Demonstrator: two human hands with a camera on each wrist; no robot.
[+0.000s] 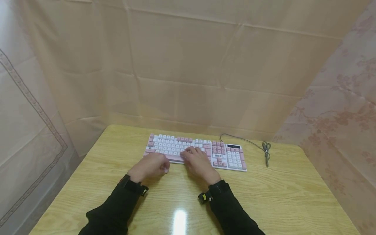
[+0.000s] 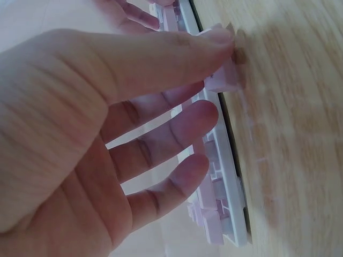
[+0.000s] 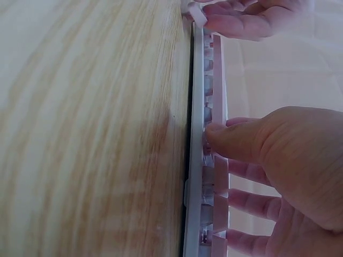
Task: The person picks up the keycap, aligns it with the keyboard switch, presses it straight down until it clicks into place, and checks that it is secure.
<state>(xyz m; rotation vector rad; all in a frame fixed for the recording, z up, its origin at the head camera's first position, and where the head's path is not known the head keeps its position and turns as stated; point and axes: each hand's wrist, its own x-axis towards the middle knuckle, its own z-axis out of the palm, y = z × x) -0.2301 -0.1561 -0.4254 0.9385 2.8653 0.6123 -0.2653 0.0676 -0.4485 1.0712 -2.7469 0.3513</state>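
A pink and white keyboard [image 1: 235, 160] lies across the table, its front edge towards me. My left hand [image 1: 150, 165] is at the keyboard's front left. Between its thumb and index finger it pinches a small pink keycap [image 2: 224, 78], which also shows in the right wrist view as a pale pink keycap [image 3: 196, 14]. The other left fingers are loosely bent by the front keys. My right hand [image 1: 199, 163] rests on the keyboard right of the long pink space bar [image 1: 175, 158]. Its fingers lie over the keys, and its thumb [image 3: 233, 140] touches the front side.
Behind the keyboard a grey cable [image 1: 243, 139] runs right to a tied bundle [image 1: 266, 151]. The wooden table [image 1: 282, 195] stands against a beige cloth [image 1: 188, 65], with patterned cloths at both sides.
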